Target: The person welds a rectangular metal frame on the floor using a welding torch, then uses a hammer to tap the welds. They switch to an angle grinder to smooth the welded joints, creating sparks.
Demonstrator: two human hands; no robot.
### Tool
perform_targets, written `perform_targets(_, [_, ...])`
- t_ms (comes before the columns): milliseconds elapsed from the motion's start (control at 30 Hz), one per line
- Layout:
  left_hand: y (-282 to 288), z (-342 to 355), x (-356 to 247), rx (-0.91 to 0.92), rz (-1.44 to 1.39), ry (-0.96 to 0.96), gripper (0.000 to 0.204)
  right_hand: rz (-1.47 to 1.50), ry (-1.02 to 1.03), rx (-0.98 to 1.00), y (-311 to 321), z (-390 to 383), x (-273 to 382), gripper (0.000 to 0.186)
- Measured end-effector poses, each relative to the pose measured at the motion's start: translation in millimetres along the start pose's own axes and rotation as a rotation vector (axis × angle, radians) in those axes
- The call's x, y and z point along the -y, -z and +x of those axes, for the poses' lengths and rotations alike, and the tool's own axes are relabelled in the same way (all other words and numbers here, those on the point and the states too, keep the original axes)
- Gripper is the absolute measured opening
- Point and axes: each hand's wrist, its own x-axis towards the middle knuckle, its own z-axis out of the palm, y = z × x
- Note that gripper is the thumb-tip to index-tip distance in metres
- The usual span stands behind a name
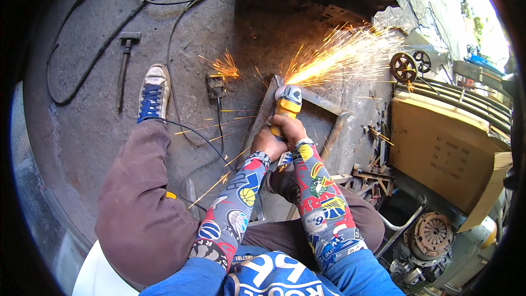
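Note:
A yellow angle grinder (289, 104) with a grey head is held in both of my hands over a metal frame (324, 102) on the ground. My left hand (268, 144) is wrapped round the rear of its body, and my right hand (290, 127) grips just ahead, nearer the head. The disc meets the frame's far left corner. From there a bright stream of sparks (334, 57) sprays away to the far right, with thinner streaks to the left. My fingers partly hide the grinder's body.
A hammer (124, 71) lies left of my shoe (155, 92), near black cables (82, 79). A small black-and-yellow block (216, 84) sits left of the frame. To the right are a cardboard box (438, 148), metal scraps (378, 178), spoked wheels (404, 68) and a rusty round clutch part (432, 235).

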Motion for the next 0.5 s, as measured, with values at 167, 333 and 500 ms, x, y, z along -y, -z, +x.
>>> perform_targets(167, [4.4,1.0,4.2,-0.060,-0.012,-0.044,0.067,-0.019,0.037,-0.031,-8.9,-0.9,0.5,0.038])
perform_targets(333, [11.3,-3.2,-2.3,-0.030,0.008,-0.044,0.065,0.023,0.080,-0.043,-9.5,0.1,-0.6,0.040])
perform_targets(500, [15.8,-5.2,-5.5,-0.008,0.044,-0.070,0.064,0.053,0.038,-0.047,-8.2,-1.2,1.2,0.041])
